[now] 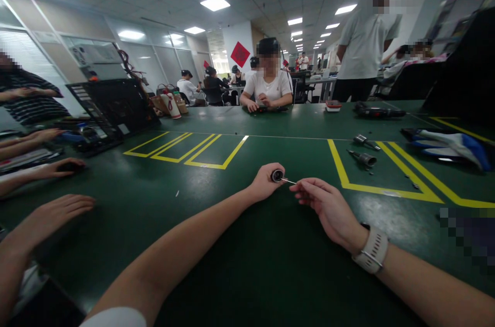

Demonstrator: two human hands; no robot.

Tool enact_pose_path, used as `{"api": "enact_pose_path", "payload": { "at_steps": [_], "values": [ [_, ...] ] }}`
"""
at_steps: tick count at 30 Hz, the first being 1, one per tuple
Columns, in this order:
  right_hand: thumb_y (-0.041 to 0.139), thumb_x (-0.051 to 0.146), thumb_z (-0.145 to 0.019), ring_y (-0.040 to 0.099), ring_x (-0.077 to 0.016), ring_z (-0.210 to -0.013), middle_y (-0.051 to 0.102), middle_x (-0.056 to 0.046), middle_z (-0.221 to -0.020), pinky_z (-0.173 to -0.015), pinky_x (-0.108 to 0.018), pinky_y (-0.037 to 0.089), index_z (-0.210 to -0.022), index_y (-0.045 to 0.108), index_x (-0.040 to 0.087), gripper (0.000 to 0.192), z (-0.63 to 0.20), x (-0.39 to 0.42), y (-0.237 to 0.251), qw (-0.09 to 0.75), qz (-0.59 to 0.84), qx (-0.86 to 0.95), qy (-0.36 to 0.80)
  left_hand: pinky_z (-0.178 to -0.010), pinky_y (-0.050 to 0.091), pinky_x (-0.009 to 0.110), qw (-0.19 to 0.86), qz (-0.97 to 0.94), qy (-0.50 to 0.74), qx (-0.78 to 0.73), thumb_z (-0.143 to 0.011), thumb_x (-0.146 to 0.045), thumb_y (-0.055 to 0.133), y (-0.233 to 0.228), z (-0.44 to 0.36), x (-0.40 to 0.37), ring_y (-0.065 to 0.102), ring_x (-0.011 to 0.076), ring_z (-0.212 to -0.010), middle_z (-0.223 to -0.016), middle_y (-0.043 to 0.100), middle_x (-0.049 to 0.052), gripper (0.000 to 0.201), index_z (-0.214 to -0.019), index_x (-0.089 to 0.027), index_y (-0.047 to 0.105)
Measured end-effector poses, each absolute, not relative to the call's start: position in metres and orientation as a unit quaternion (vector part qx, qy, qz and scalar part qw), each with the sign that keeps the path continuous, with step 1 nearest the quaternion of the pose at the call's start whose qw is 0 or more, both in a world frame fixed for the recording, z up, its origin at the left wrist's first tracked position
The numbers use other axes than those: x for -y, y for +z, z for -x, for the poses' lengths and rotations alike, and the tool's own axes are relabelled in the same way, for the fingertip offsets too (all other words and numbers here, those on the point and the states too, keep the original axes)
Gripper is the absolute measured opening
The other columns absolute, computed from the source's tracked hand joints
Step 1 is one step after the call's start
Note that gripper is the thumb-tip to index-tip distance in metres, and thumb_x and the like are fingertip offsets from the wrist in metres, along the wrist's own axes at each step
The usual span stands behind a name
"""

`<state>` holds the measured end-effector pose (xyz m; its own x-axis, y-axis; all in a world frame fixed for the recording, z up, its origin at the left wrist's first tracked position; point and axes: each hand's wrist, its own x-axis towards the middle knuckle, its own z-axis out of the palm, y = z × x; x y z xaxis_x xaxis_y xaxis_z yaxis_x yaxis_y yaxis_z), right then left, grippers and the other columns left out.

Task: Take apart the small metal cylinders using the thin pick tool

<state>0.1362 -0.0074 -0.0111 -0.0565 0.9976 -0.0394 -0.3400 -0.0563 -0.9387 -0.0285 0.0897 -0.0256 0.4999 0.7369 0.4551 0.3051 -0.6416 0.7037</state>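
My left hand (266,182) is closed around a dark round part (277,176), its hollow, ringed end turned toward me. Between the fingertips of my right hand (323,203) is a thin metal rod (289,181); its far end reaches the rim of the round part. Whether the tip goes inside is too small to tell. Right of my hands, a grey cone-shaped metal part (362,158) lies on the table, with another metal part with a shaft (366,142) just behind it. Small dark bits (415,185) are scattered nearby.
Yellow tape (390,193) marks boxes on the green table (232,255). Blue-and-white gloves (450,146) and a dark tool (379,110) lie at right. A black panel (112,110) stands at left, near other people's hands (58,213). A person (268,84) sits opposite.
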Motion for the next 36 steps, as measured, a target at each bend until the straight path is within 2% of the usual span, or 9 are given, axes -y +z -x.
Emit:
{"api": "enact_pose_path", "payload": {
  "at_steps": [5, 8, 11, 21, 29, 36],
  "values": [
    [0.063, 0.036, -0.077, 0.057, -0.0187, -0.081, 0.066, -0.004, -0.088, -0.073, -0.035, 0.043, -0.082, 0.066, 0.02, 0.017, -0.134, 0.008, -0.012, 0.55, 0.438, 0.448, 0.553, -0.065, 0.039, 0.025, 0.174, -0.842, 0.362, -0.36, -0.07, -0.02, 0.062, -0.026, 0.028, -0.09, 0.05, 0.0126, -0.067, -0.068, 0.054, -0.001, 0.009, -0.068, -0.015, 0.055],
    [0.064, 0.038, -0.075, 0.058, -0.0191, -0.081, 0.067, -0.005, -0.089, -0.072, -0.035, 0.043, -0.083, 0.067, 0.02, 0.02, -0.134, 0.008, -0.012, 0.536, 0.441, 0.452, 0.56, -0.067, 0.039, 0.027, 0.135, -0.849, 0.355, -0.368, -0.071, -0.021, 0.061, -0.027, 0.029, -0.09, 0.05, 0.0134, -0.068, -0.068, 0.055, -0.001, 0.008, -0.069, -0.016, 0.056],
    [0.065, 0.037, -0.074, 0.058, -0.0186, -0.08, 0.068, -0.005, -0.09, -0.072, -0.034, 0.044, -0.081, 0.068, 0.02, 0.019, -0.136, 0.007, -0.011, 0.532, 0.426, 0.433, 0.59, -0.068, 0.039, 0.026, 0.155, -0.848, 0.365, -0.35, -0.07, -0.02, 0.062, -0.027, 0.029, -0.09, 0.05, 0.0128, -0.067, -0.069, 0.055, -0.001, 0.008, -0.07, -0.016, 0.055],
    [0.067, 0.032, -0.074, 0.059, -0.016, -0.077, 0.071, -0.004, -0.085, -0.072, -0.03, 0.044, -0.079, 0.068, 0.02, 0.013, -0.145, -0.001, -0.014, 0.543, 0.382, 0.359, 0.655, -0.061, 0.037, 0.023, 0.322, -0.8, 0.402, -0.309, -0.068, -0.025, 0.064, -0.027, 0.027, -0.09, 0.044, 0.0097, -0.061, -0.066, 0.048, -0.003, 0.018, -0.07, -0.015, 0.05],
    [0.067, 0.035, -0.073, 0.059, -0.0168, -0.075, 0.07, -0.004, -0.084, -0.07, -0.032, 0.044, -0.079, 0.067, 0.021, 0.016, -0.141, 0.002, -0.016, 0.56, 0.391, 0.379, 0.624, -0.062, 0.039, 0.023, 0.323, -0.794, 0.393, -0.332, -0.068, -0.026, 0.065, -0.028, 0.028, -0.09, 0.045, 0.0099, -0.063, -0.067, 0.048, -0.003, 0.019, -0.072, -0.015, 0.051],
    [0.064, 0.037, -0.075, 0.058, -0.0184, -0.079, 0.068, -0.005, -0.091, -0.072, -0.034, 0.044, -0.082, 0.066, 0.021, 0.018, -0.138, 0.008, -0.012, 0.561, 0.413, 0.432, 0.572, -0.065, 0.041, 0.024, 0.276, -0.81, 0.38, -0.35, -0.07, -0.024, 0.064, -0.026, 0.028, -0.09, 0.048, 0.0111, -0.066, -0.071, 0.051, -0.002, 0.015, -0.072, -0.015, 0.052]
  ]
}}
